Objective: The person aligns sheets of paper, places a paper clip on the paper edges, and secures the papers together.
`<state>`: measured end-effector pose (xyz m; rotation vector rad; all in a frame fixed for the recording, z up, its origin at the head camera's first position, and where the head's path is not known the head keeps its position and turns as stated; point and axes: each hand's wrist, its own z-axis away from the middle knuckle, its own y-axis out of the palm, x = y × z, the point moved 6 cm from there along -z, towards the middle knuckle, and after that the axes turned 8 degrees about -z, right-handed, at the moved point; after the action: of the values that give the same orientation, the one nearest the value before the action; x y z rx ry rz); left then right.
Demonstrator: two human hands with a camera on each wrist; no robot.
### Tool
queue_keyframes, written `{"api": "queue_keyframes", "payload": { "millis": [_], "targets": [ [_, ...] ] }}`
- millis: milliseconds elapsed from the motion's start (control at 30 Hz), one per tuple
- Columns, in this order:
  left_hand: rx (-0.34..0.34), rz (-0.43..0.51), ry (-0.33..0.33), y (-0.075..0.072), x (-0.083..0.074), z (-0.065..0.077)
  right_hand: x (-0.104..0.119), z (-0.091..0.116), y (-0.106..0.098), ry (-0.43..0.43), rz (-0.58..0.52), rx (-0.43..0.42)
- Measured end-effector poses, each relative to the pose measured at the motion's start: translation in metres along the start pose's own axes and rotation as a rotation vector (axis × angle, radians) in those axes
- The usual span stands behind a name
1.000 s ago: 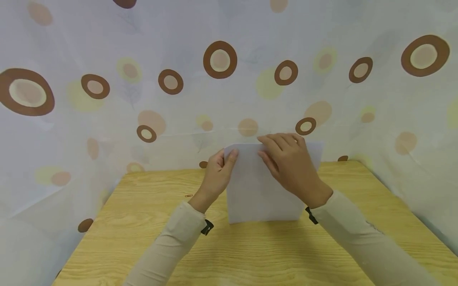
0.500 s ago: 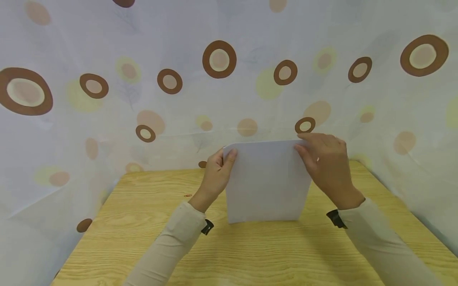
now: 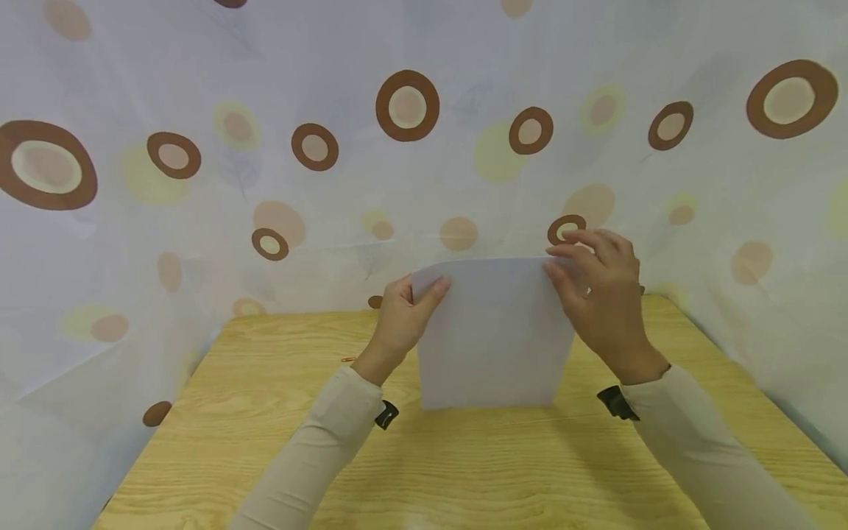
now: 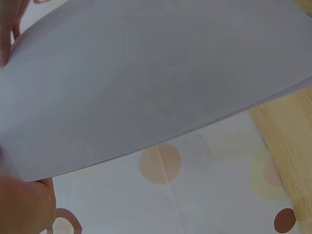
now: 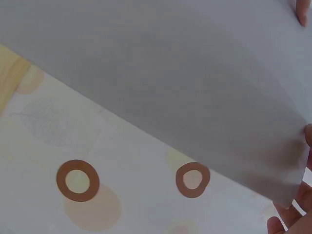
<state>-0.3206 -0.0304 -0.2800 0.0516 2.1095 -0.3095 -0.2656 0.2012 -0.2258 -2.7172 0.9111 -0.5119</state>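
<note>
White paper (image 3: 493,338) stands upright on the table, its lower edge at the wood; the left wrist view shows more than one layer along its side edge. My left hand (image 3: 403,316) pinches the upper left corner, thumb on the near face and fingers behind. At the upper right corner, my right hand (image 3: 606,309) pinches the top edge between thumb and fingertips. In the right wrist view the right fingers (image 5: 304,200) lie at the paper's corner. The left hand (image 4: 24,202) shows at the lower left of its own wrist view.
A small orange-red paper clip (image 3: 348,360) lies on the wooden table (image 3: 265,412), left of the left wrist. A white curtain (image 3: 358,59) with brown and yellow circles hangs behind and along both sides. Each wrist wears a black strap (image 3: 386,415).
My right hand has slid rightward along the paper's top edge from near the middle to the upper right corner. My left thumb has shifted slightly right; the left corner bends a little more.
</note>
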Motion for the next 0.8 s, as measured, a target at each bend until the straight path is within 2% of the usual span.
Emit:
{"api": "queue_keyframes", "payload": {
  "millis": [133, 333, 500, 800],
  "targets": [
    [-0.004, -0.005, -0.005, 0.001, -0.001, -0.001, 0.018, -0.007, 0.014, -0.108, 0.125, 0.09],
    [-0.002, -0.026, 0.013, 0.005, -0.004, 0.0, 0.032, -0.014, 0.036, -0.147, 0.188, 0.186],
    [0.003, -0.023, 0.027, 0.007, -0.007, 0.0, 0.036, -0.014, 0.045, -0.162, 0.167, 0.228],
    [-0.011, -0.023, 0.031, 0.006, -0.005, 0.002, 0.04, -0.016, 0.046, -0.208, 0.062, 0.21]
  ]
}}
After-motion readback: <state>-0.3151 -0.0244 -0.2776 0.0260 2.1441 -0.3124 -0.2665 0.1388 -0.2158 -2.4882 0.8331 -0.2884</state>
